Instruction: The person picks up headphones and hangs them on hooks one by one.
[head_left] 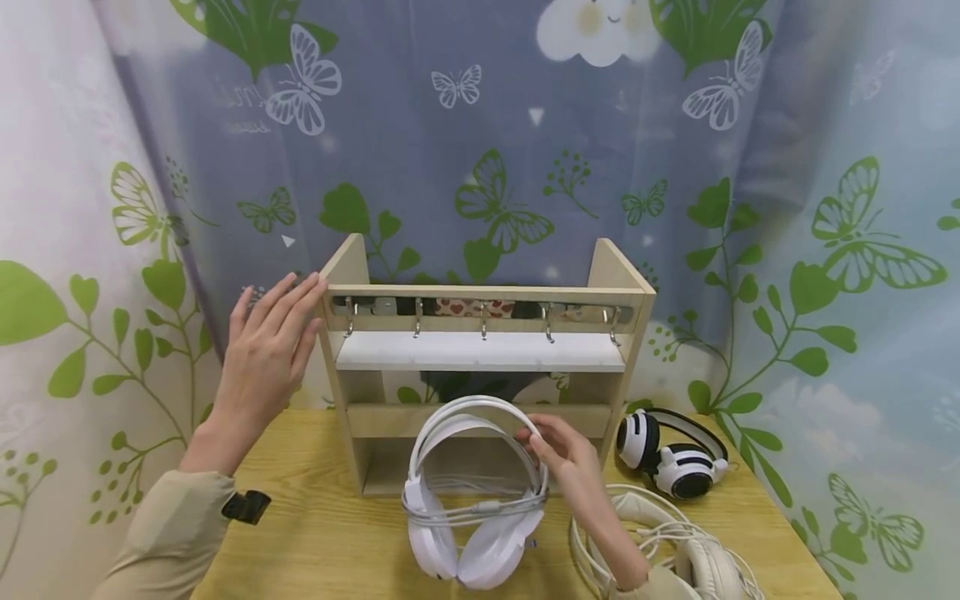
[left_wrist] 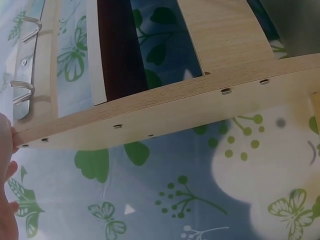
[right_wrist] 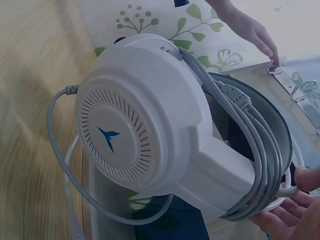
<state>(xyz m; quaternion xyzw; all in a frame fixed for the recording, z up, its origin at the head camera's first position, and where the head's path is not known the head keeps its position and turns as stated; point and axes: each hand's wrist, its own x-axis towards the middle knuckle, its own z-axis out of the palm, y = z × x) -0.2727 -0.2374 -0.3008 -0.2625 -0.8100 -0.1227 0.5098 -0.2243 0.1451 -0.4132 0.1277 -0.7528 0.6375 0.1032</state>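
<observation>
White over-ear headphones (head_left: 491,554) with a grey cable (right_wrist: 265,165) wound round them hang from my right hand (head_left: 572,471), which grips one side of the headband in front of the rack. The right wrist view shows an ear cup (right_wrist: 140,115) with a blue mark close up. My left hand (head_left: 262,358) rests with straight fingers on the upper left corner of the wooden rack (head_left: 487,292). Along the rack's top bar runs a row of metal hooks (head_left: 483,321). In the left wrist view, only the edge of my left hand (left_wrist: 6,185) shows, touching the rack's side panel (left_wrist: 165,112).
Black-and-white headphones (head_left: 690,471) lie on the wooden table (head_left: 300,533) right of the rack. Nearer, cream headphones (head_left: 708,567) with a loose cable lie partly behind my right forearm. A patterned curtain (head_left: 405,167) hangs behind the rack.
</observation>
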